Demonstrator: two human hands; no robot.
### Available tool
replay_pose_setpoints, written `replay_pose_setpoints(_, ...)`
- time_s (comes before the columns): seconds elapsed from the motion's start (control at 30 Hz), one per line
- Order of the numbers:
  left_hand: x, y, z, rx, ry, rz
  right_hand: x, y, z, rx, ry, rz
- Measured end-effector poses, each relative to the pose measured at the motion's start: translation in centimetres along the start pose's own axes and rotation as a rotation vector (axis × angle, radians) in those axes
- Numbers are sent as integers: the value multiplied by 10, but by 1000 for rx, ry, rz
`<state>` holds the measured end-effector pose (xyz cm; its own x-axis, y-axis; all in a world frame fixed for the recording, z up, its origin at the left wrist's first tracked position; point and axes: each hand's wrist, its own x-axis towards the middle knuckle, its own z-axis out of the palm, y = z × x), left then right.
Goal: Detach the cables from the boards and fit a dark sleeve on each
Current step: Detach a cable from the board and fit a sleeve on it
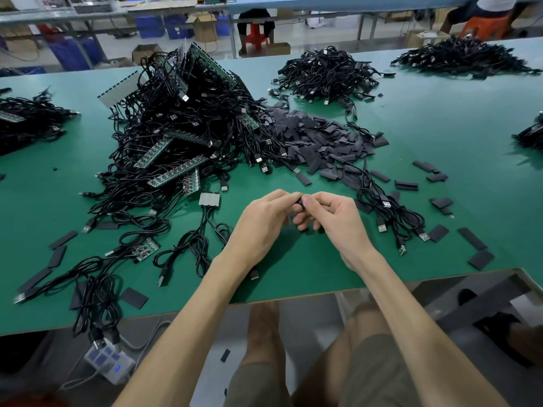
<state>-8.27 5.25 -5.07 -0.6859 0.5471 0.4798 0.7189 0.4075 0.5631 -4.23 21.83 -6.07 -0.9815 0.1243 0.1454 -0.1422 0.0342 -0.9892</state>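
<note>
Left hand (264, 221) and right hand (333, 218) meet above near edge of green surface (440, 118). Both grips clenched on small dark sleeve piece (299, 202), pinched between fingertips; whether cable sits inside is hidden. Behind: tangled heap of black cables and green boards (182, 127), touching loose pile of flat dark sleeves (317, 133). Sleeve likely light, soft, limp, thin-walled. Best pinched near open end, cable held close behind tip to prevent buckling.
</note>
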Motion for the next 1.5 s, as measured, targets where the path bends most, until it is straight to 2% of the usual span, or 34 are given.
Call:
replay_pose_setpoints(0.33, 2, -4, 1, 18, 46, -52, 1, 3, 0, -25, 44, -16)
replay_pose_setpoints(0.6, 3, -9, -2, -36, 123, -190, 5, 7, -3, 9, 347, -15)
replay_pose_setpoints(0.8, 3, -11, -4, -187, 202, -259, 3, 3, 1, 59, 215, -3)
replay_pose_setpoints(1.03, 4, -10, -6, -423, 233, -286, 4, 9, 4, -202, -15, -18)
replay_pose_setpoints(1.13, 4, -10, -6, -585, 263, -302, 3, 6, 6, -217, -38, -9)
replay_pose_setpoints(1.23, 4, -10, -5, -647, 288, -322, 1, 4, 7, -223, -98, -7)
replay_pose_setpoints(1.3, 4, -10, -3, -662, 279, -334, 1, 4, 7, -216, -85, -16)
replay_pose_setpoints(1.37, 4, -10, -2, -667, 257, -356, 1, 4, 5, -168, 7, -25)
replay_pose_setpoints(1.5, 5, -12, 0, -606, 105, -377, 2, 3, 1, -111, 120, -16)
